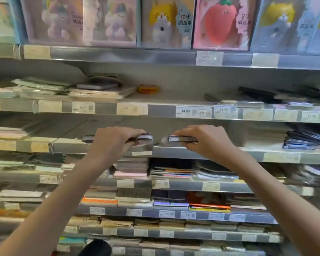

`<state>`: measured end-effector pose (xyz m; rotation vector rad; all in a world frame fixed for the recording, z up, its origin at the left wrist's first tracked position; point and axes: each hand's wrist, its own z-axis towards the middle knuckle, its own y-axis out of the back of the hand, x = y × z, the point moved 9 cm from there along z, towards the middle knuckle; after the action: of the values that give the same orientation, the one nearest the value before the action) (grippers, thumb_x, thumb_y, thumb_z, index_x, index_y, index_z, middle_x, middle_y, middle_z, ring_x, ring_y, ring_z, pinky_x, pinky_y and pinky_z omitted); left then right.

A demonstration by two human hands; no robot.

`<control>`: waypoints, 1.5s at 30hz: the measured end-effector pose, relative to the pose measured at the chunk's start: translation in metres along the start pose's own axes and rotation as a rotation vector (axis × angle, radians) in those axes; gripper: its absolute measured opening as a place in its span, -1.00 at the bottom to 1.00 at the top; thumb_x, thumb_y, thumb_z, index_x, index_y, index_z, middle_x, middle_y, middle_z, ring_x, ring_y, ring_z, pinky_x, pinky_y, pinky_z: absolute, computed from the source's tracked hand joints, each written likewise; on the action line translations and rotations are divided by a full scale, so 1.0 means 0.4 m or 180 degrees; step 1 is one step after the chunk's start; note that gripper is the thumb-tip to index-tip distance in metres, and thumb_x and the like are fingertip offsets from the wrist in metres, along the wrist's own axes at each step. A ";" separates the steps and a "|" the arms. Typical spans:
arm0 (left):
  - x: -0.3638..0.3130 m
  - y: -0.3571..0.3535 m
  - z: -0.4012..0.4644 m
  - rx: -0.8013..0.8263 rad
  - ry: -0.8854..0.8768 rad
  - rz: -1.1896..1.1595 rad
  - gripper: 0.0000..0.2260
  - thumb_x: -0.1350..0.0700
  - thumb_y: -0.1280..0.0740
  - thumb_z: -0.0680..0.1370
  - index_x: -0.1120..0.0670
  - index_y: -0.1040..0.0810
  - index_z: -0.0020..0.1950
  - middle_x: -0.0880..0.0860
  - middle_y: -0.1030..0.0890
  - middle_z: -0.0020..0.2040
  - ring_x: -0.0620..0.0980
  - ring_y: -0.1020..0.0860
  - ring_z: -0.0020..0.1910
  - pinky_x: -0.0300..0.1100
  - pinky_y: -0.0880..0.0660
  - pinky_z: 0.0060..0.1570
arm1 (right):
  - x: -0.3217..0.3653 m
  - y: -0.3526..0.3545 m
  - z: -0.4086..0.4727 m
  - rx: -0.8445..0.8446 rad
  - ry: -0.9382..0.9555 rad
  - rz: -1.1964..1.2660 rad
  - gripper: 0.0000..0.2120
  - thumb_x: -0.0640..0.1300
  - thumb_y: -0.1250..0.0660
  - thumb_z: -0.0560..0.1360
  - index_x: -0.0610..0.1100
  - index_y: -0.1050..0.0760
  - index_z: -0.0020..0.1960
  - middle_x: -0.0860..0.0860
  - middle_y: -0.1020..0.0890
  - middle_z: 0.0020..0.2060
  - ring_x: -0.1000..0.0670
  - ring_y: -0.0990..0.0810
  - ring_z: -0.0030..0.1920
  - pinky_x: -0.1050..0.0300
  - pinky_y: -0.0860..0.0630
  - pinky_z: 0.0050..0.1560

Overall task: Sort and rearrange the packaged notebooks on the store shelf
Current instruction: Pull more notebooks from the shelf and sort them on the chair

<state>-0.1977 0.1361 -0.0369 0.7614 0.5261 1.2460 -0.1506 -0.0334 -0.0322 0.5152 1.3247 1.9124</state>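
Note:
My left hand [116, 140] grips a dark packaged notebook [145, 138] lying flat at the front of the third shelf [211, 153]. Just to its right, my right hand [204, 138] holds a second dark packaged notebook [175, 139] level with the shelf's front edge, fingers curled over its top. A narrow gap separates the two notebooks. The frame is blurred, so cover details are unreadable.
Stacks of flat notebooks fill the shelves below [171, 170] and at the right [307, 140]. The shelf above holds piles at left [98, 91], a small yellow object [148, 89] and dark packs at right. Boxed plush-cover notebooks [166, 21] stand on top.

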 end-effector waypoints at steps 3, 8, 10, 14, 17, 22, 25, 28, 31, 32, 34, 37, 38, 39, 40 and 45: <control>0.024 -0.122 -0.077 0.0560 0.0213 -0.0121 -0.67 -0.02 -0.28 0.54 -0.22 -0.44 0.31 -0.10 -0.62 0.14 -0.02 -0.57 0.09 -0.16 -0.43 -0.06 | 0.024 -0.131 -0.028 0.0317 -0.0050 0.0098 -0.68 0.00 -0.16 0.57 0.22 -0.39 0.31 0.18 -0.56 0.15 0.02 -0.54 0.11 0.20 -0.29 -0.29; 0.048 -0.325 -0.233 0.1128 0.0404 -0.0442 -0.67 -0.02 -0.27 0.55 -0.24 -0.42 0.31 -0.13 -0.59 0.19 -0.08 -0.53 0.15 -0.25 -0.34 -0.09 | 0.067 -0.358 -0.090 0.0738 -0.0074 0.0171 -0.66 0.02 -0.17 0.57 0.24 -0.36 0.32 0.13 -0.59 0.11 0.01 -0.56 0.08 0.18 -0.30 -0.26; 0.051 -0.401 -0.303 0.1346 0.0512 -0.0621 -0.68 0.00 -0.28 0.55 -0.19 -0.45 0.31 -0.11 -0.58 0.20 -0.07 -0.52 0.17 -0.27 -0.28 -0.12 | 0.076 -0.455 -0.128 0.0900 -0.0133 0.0238 -0.67 0.04 -0.17 0.57 0.24 -0.36 0.32 0.10 -0.60 0.11 -0.01 -0.56 0.10 0.17 -0.39 -0.22; 0.037 -0.525 -0.439 0.1725 0.0609 -0.0769 -0.66 0.01 -0.26 0.56 -0.22 -0.41 0.32 -0.10 -0.58 0.21 -0.06 -0.52 0.19 -0.25 -0.24 -0.21 | 0.097 -0.630 -0.204 0.1257 -0.0235 0.0430 -0.68 0.03 -0.17 0.57 0.22 -0.38 0.31 0.14 -0.57 0.18 0.03 -0.54 0.16 0.12 -0.47 -0.09; 0.035 -0.616 -0.546 0.1984 0.0790 -0.1004 -0.66 0.01 -0.24 0.57 -0.23 -0.39 0.34 -0.13 -0.55 0.25 -0.07 -0.50 0.21 -0.26 -0.24 -0.19 | 0.128 -0.750 -0.255 0.1595 -0.0213 0.0495 -0.69 0.01 -0.14 0.58 0.20 -0.39 0.31 0.11 -0.58 0.15 0.00 -0.54 0.14 0.14 -0.37 -0.21; 0.039 -0.753 -0.736 0.2350 0.1122 -0.1053 -0.67 -0.04 -0.19 0.59 -0.26 -0.36 0.36 -0.16 -0.49 0.31 -0.10 -0.46 0.27 -0.23 -0.32 -0.03 | 0.169 -0.937 -0.349 0.2011 -0.0176 0.0548 -0.68 0.01 -0.15 0.58 0.23 -0.37 0.31 0.11 -0.58 0.15 0.00 -0.54 0.14 0.17 -0.28 -0.30; 0.034 -0.829 -0.844 0.2389 0.1292 -0.0970 -0.67 -0.03 -0.17 0.60 -0.25 -0.35 0.36 -0.15 -0.48 0.31 -0.08 -0.46 0.27 -0.15 -0.37 0.09 | 0.188 -1.035 -0.404 0.2246 -0.0117 0.0583 -0.69 0.00 -0.13 0.59 0.18 -0.38 0.31 0.10 -0.58 0.16 -0.01 -0.55 0.14 0.18 -0.27 -0.33; 0.033 -0.911 -0.946 0.2490 0.1473 -0.1096 -0.67 0.08 -0.32 0.54 -0.15 -0.48 0.29 -0.14 -0.57 0.20 -0.11 -0.56 0.15 -0.23 -0.45 0.01 | 0.185 -1.105 -0.448 0.2312 -0.0210 0.0758 -0.68 0.00 -0.14 0.58 0.22 -0.37 0.32 0.13 -0.59 0.12 0.03 -0.56 0.09 0.21 -0.21 -0.41; 0.026 -0.982 -1.027 0.2362 0.1377 -0.1081 -0.47 0.15 -0.58 0.27 -0.24 -0.57 0.14 -0.26 -0.64 -0.01 -0.25 -0.63 -0.12 -0.41 -0.51 -0.34 | 0.178 -1.156 -0.496 0.2288 -0.0165 0.0867 -0.69 -0.02 -0.16 0.57 0.26 -0.39 0.27 0.13 -0.59 -0.05 0.04 -0.57 -0.01 0.22 -0.27 -0.40; 0.016 -1.006 -1.054 0.2463 0.1356 -0.1059 -0.42 0.14 -0.62 0.20 -0.25 -0.58 0.13 -0.30 -0.63 -0.01 -0.31 -0.61 -0.12 -0.47 -0.46 -0.34 | 0.176 -1.168 -0.509 0.2259 -0.0130 0.0888 -0.69 -0.03 -0.18 0.56 0.27 -0.40 0.25 0.14 -0.57 -0.12 0.05 -0.57 -0.05 0.22 -0.27 -0.40; -0.002 -1.038 -1.092 0.2437 0.1360 -0.1112 -0.37 0.14 -0.65 0.10 -0.21 -0.60 0.11 -0.30 -0.62 0.00 -0.33 -0.60 -0.09 -0.50 -0.45 -0.30 | 0.176 -1.176 -0.527 0.2010 -0.0042 0.0926 -0.67 -0.05 -0.30 0.52 0.29 -0.44 0.19 0.15 -0.59 -0.19 0.07 -0.58 -0.16 0.28 -0.17 -0.49; -0.037 -1.074 -1.145 0.2288 0.1384 -0.1305 -0.42 0.13 -0.64 0.15 -0.19 -0.61 0.11 -0.27 -0.63 0.01 -0.30 -0.61 -0.05 -0.43 -0.52 -0.28 | 0.192 -1.176 -0.553 0.1558 0.0222 0.0850 -0.55 -0.14 -0.59 0.22 0.22 -0.58 0.00 0.15 -0.65 -0.32 0.08 -0.60 -0.40 0.43 0.01 -0.53; -0.054 -1.080 -1.162 0.2278 0.1370 -0.1270 -0.45 0.10 -0.63 0.17 -0.20 -0.60 0.10 -0.28 -0.63 0.02 -0.30 -0.60 -0.03 -0.41 -0.53 -0.25 | 0.196 -1.174 -0.561 0.1444 0.0252 0.0825 -0.52 -0.18 -0.62 0.15 0.19 -0.61 -0.02 0.14 -0.67 -0.31 0.07 -0.62 -0.41 0.43 -0.05 -0.55; -0.070 -1.085 -1.175 0.2315 0.1378 -0.1244 -0.49 0.05 -0.62 0.18 -0.20 -0.61 0.08 -0.28 -0.62 0.01 -0.30 -0.60 -0.02 -0.40 -0.53 -0.23 | 0.199 -1.177 -0.572 0.1355 0.0290 0.0813 -0.50 -0.19 -0.63 0.12 0.17 -0.62 -0.03 0.13 -0.68 -0.28 0.06 -0.63 -0.40 0.40 -0.14 -0.59; -0.078 -1.086 -1.188 0.2302 0.1425 -0.1136 -0.53 0.00 -0.61 0.19 -0.20 -0.62 0.06 -0.28 -0.62 0.01 -0.29 -0.59 -0.01 -0.39 -0.53 -0.20 | 0.201 -1.182 -0.583 0.1320 0.0296 0.0833 -0.50 -0.20 -0.63 0.12 0.16 -0.63 -0.02 0.13 -0.69 -0.26 0.05 -0.65 -0.38 0.36 -0.21 -0.63; -0.102 -1.110 -1.271 0.2475 0.1878 -0.1068 -0.61 -0.06 -0.43 0.41 -0.21 -0.52 0.22 -0.26 -0.49 0.25 -0.23 -0.44 0.28 -0.25 -0.37 0.20 | 0.218 -1.201 -0.635 0.1316 0.0347 0.0822 -0.51 -0.16 -0.64 0.09 0.16 -0.63 -0.04 0.19 -0.69 -0.22 0.10 -0.65 -0.34 0.47 -0.08 -0.55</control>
<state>-0.2929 0.1520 -0.7059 0.8825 1.6139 0.9205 -0.2142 -0.0325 -0.5788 0.8302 1.8142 1.8921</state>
